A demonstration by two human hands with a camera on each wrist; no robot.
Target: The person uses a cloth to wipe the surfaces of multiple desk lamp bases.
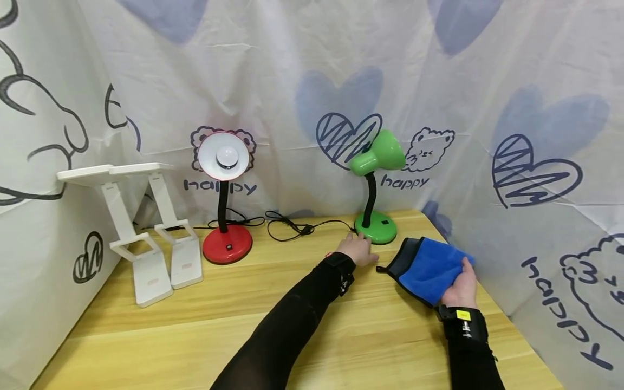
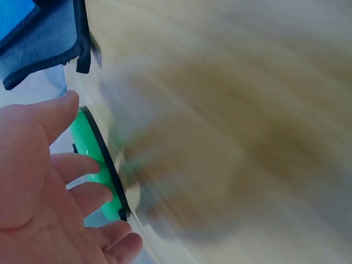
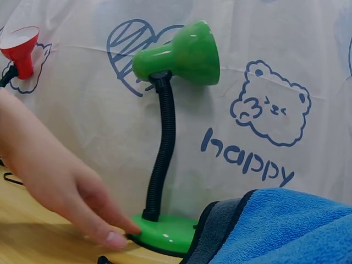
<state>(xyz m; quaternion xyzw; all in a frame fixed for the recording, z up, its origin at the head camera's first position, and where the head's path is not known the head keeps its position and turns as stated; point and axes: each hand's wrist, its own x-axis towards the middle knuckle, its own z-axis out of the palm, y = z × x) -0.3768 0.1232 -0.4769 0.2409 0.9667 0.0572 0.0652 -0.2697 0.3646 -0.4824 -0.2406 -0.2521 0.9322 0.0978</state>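
Note:
A green desk lamp [image 1: 377, 227] with a black flexible neck stands near the back edge of the wooden table. My left hand [image 1: 357, 249] reaches to the front of its round base [image 2: 91, 143], fingers loosely spread right at the rim. The fingertips overlap the base edge in the right wrist view. My right hand [image 1: 462, 287] holds a blue cloth [image 1: 431, 268] with grey backing and black edging, just right of the lamp. The cloth is folded and hangs over the table, its black loop pointing left. In the right wrist view the cloth [image 3: 291, 225] partly covers the lamp base.
A red desk lamp [image 1: 227, 245] stands left of centre, its white-lined shade facing forward. Two white folding stands [image 1: 153, 276] are at the far left. Black cords [image 1: 302, 228] lie between the lamps. A printed curtain [image 1: 273, 108] hangs behind the table [image 1: 205, 336].

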